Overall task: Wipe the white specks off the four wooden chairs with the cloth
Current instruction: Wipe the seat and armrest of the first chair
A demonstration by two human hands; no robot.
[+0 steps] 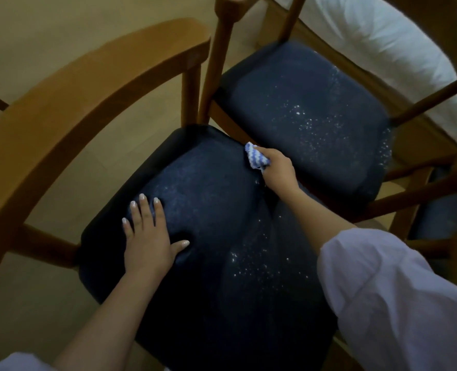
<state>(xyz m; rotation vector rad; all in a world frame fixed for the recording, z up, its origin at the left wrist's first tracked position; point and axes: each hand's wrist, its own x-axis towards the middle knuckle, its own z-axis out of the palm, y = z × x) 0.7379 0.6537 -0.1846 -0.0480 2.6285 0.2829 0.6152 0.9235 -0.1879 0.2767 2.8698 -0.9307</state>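
Left hand (148, 236): laid flat, palm down, fingers spread and straight, thumb pointing to 3 o'clock, pressing on the seat of the near chair (200, 167). Right hand (278, 170): fingers curled round the cloth (257, 156), gripping it in a bunch at the 1 o'clock edge of that seat. A loose pale sleeve (382, 290) covers the right upper arm.

Cloth: small, nubby knit, blue-and-white zigzag stripes, crumpled into a wad that sticks out of the fist toward 11 o'clock.

Near chair: padded seat in dark navy, smooth and slightly glossy, with rounded corners. The frame is warm brown wood with a broad curved back rail sweeping from 7 to 12 o'clock. White specks (251, 266) lie scattered at 4 o'clock of the left hand, with a faint dusty haze at its 1 o'clock.

Second chair (302, 97): same build, standing just beside the first at 1 o'clock. Its seat carries a denser spread of specks toward the 4 o'clock corner.

Third chair (441, 215): only a strip of navy seat and brown rails show at 3 o'clock of the frame — too dark to judge for specks.

The floor (48, 36) is pale wood-look. White, softly puffed bedding (369, 36) lies at 1 o'clock.
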